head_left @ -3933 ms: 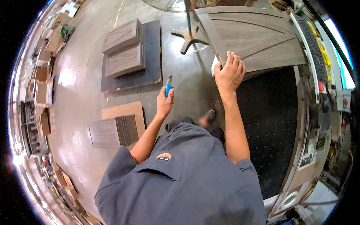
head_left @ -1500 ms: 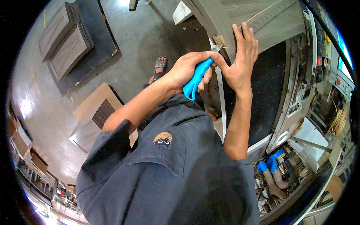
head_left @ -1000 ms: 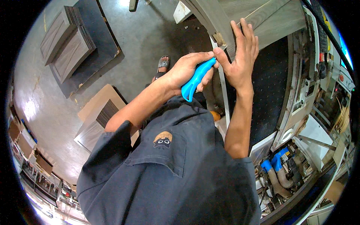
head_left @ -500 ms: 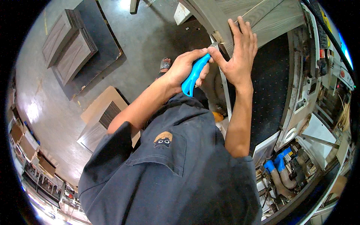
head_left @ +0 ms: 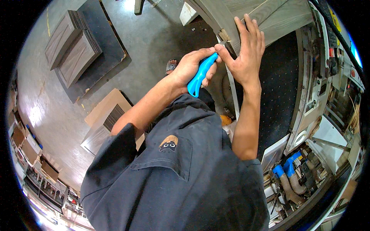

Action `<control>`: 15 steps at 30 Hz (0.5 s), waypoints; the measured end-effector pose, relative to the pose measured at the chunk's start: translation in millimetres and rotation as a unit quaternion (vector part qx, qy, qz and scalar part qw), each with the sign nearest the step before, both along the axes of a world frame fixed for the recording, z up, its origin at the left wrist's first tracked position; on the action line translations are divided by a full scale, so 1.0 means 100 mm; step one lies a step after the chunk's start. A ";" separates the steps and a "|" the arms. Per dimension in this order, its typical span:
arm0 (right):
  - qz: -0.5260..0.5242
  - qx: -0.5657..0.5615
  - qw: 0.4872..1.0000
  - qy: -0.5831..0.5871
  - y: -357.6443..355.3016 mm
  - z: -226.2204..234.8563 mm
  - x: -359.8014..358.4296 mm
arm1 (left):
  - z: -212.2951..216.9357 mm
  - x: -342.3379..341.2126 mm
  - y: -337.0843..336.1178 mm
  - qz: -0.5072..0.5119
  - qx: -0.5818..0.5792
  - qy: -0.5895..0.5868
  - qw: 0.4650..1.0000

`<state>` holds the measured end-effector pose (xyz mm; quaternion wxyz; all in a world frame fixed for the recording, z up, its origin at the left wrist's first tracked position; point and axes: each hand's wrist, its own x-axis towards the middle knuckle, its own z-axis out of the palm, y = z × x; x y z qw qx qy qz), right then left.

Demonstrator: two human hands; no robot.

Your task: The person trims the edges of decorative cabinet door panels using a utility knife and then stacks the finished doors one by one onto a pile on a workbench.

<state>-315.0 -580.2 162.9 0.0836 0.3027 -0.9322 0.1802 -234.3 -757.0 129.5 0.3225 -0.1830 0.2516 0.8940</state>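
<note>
Wrapped in my left hand [head_left: 192, 67] is a utility knife with a blue handle [head_left: 199, 77]; its short metal blade points up and right at the corner of a grey wood-grain panel [head_left: 246, 42]. At that corner a patch of paler, rough material [head_left: 223, 35] shows. My right hand [head_left: 246, 54] is open, with its long fingers spread upward on the panel. Its thumb lies close beside the blade, near my left thumb; whether they touch I cannot tell. The panel's far end runs out of view at the top.
Black perforated bed [head_left: 279, 96] of a machine lies right of my arm, with controls along its side and blue-ended hoses [head_left: 289, 169] below. Stacked wood-grain panels [head_left: 75, 48] sit on a dark board [head_left: 104, 46] on the floor at left. Another stack [head_left: 102, 131] stands by my left elbow.
The knife and both hands have shifted very slightly up toward the panel corner. The grips look the same.
</note>
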 end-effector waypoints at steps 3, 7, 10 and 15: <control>0.002 0.001 1.000 0.006 0.00 -0.03 0.00 | -0.01 0.00 -0.02 -0.006 0.000 0.003 1.000; 0.002 -0.005 1.000 0.005 -0.01 -0.01 0.00 | -0.01 -0.02 -0.04 -0.016 0.010 0.004 1.000; 0.009 -0.014 1.000 0.000 -0.02 0.00 0.00 | -0.01 -0.03 -0.06 -0.024 0.021 0.009 0.999; 0.020 -0.027 0.999 0.000 0.00 0.01 -0.01 | -0.02 -0.03 -0.12 -0.023 0.089 0.024 0.996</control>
